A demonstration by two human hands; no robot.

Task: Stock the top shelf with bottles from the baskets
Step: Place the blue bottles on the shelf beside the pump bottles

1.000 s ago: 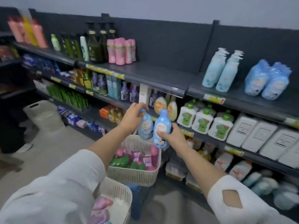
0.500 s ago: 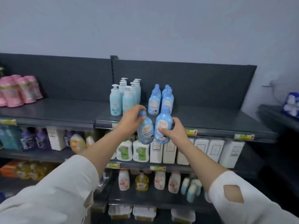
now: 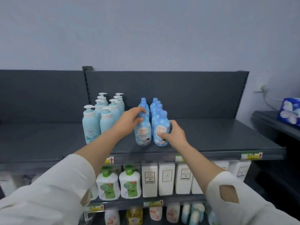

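"Blue bottles (image 3: 142, 135), two of them, are standing side by side near the front of the top shelf (image 3: 219, 138). Each one is heading one of the blue rows (image 3: 155, 106) running back toward the rear panel."

"And what are the hands doing?"

"The left hand (image 3: 132, 118) is curling its fingers round the shoulder and neck of the left bottle. The right hand (image 3: 174, 133) is clasping the body of the right one, thumb lying across the label. Both are gripping, and neither is letting go."

"So which step is this?"

"It's looking like the set-down. Both bases seem to be resting on the shelf and both bottles are upright, so I'd say the placing is all but done."

"What is the next move asking for?"

"A clean release, with the fingers opening and not tipping anything. These bottles are tall and narrow and packed closely, and the pump bottles (image 3: 90, 125) are sitting near the left one. A careless nudge could be toppling the row behind. After that, it's a reach down to the baskets, which aren't showing in this view, for another pair."

"Any room left?"

"Bare shelf is stretching away to the right of the blue rows, so the stocking is probably far from finished."
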